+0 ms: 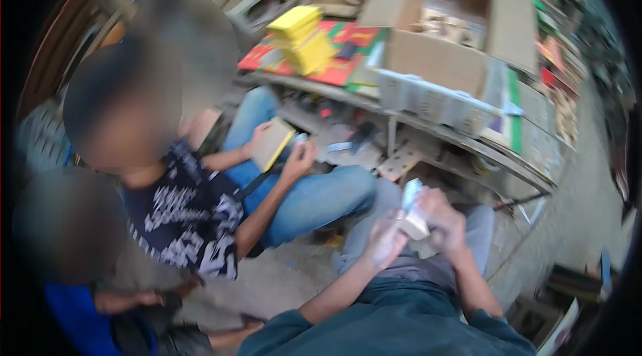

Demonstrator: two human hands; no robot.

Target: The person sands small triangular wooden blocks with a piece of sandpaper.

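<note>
Over my lap, both my hands come together around a small pale block (414,225), blurred by motion. My left hand (386,241) is closed on its left side. Curled fingers of my right hand (441,221) press against its right side and top. A bright bluish-white piece (411,194) sticks up above the block between the hands. Just below my right hand shows a small greyish flap (422,248); what it belongs to is unclear.
A person (194,212) beside me holds a yellow-edged board (273,145); another in blue (73,316) is behind. On the low table ahead stand yellow boxes (297,38) and an open carton (438,58) with small pale pieces. Wood pieces (565,112) lie at its right.
</note>
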